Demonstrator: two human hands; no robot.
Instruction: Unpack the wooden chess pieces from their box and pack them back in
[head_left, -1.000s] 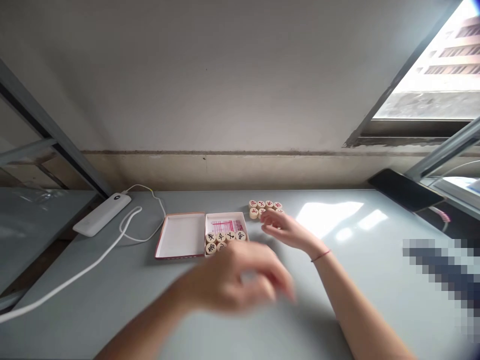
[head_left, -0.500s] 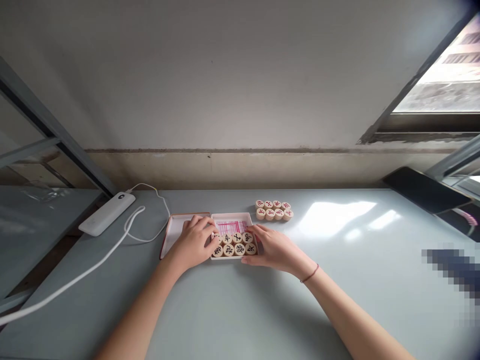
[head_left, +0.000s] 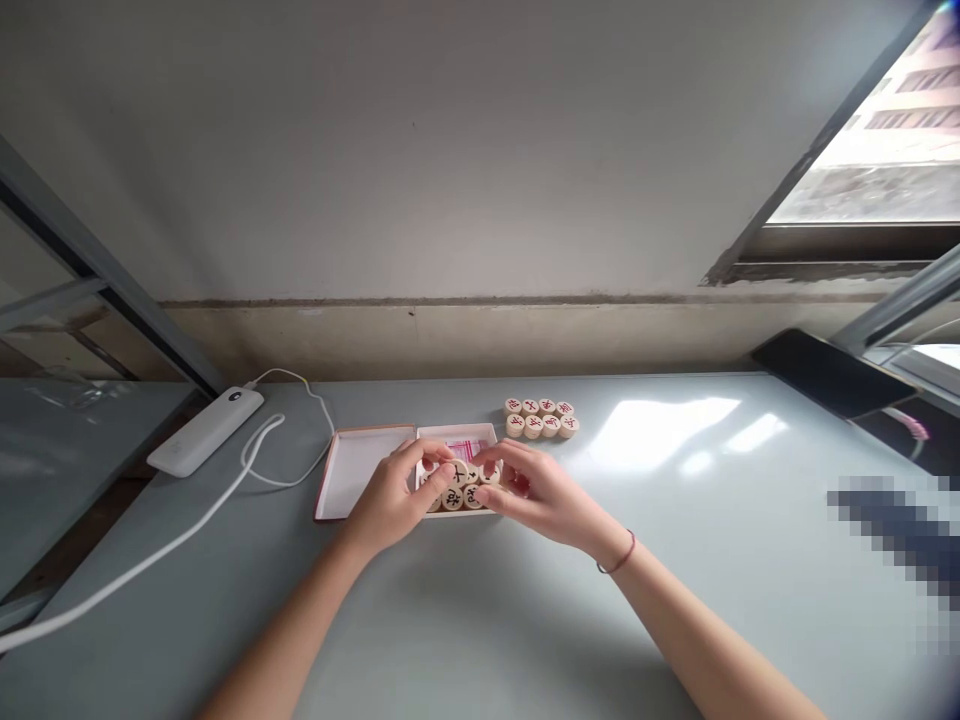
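Pieces (head_left: pixel 452 497) sitting in open box (head_left: pixel 465 514), eight more grouped outside

You are working near the middle of the table (head_left: pixel 450 620), toward its far edge. Your left hand (head_left: pixel 394 495) is pinching one black-marked piece (head_left: pixel 459 474) between thumb and fingers, apparently raised above its neighbours in the box. Your right hand (head_left: pixel 544 490) is curving over the box's right side, its fingers part-spread; whether they are gripping anything, you cannot be sure from here.

The work is looking partway along. The lid (head_left: pixel 367 465) is lying open against the box's left edge, and black-marked pieces are occupying the near side, while a red-printed surface (head_left: pixel 465 446) is showing on the far side. Eight red-marked pieces (head_left: pixel 533 427) are standing in two rows outside, nearer the table's far edge. The pinched piece is not yet lying flat, so this handling is seeming unfinished. Your hands are hiding several others, so the full count is staying unclear.
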